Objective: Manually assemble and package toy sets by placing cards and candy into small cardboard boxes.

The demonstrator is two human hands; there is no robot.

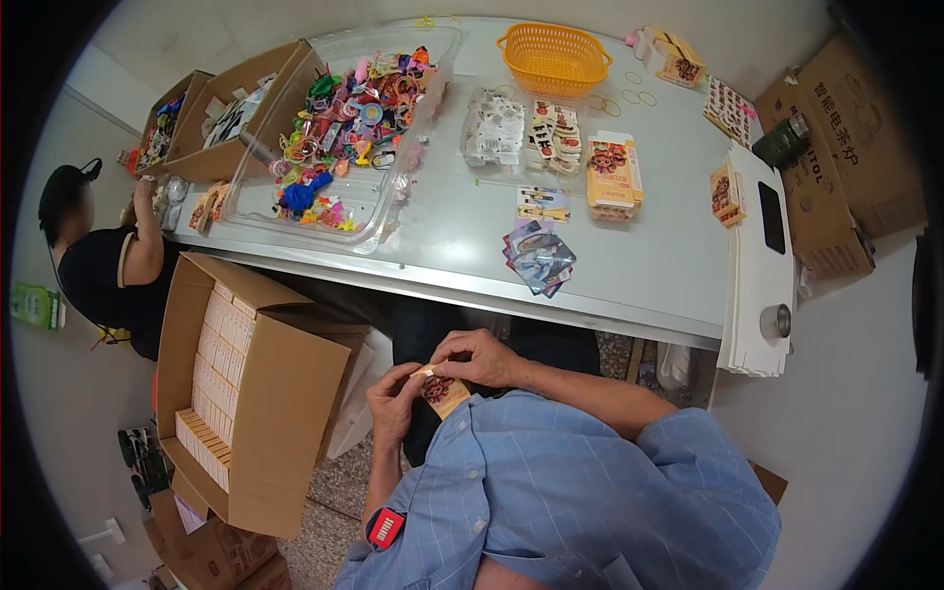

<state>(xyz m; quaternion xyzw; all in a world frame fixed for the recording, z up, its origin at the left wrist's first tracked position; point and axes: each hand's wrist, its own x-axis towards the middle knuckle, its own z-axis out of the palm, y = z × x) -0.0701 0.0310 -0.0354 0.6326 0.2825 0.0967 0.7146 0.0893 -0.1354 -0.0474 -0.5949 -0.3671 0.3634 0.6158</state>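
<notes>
A small orange-yellow carton with a printed cartoon figure sits low in front of my body, below the table's front edge. Its upper end, where a pale flap shows, is pinched by my left hand with thumb and bent fingers. My right hand reaches in from the right and closes its fingertips on that same end. Part of the flap is hidden behind the fingers. On the table ahead lie a fanned stack of glossy picture cards, a small printed card and a stack of similar flat cartons.
A large clear tub of small colourful toys stands left; a clear tray holds packets and stickers. Beyond is an orange basket. A cardboard box of packed cartons stands beside my left arm. Another person works at far left.
</notes>
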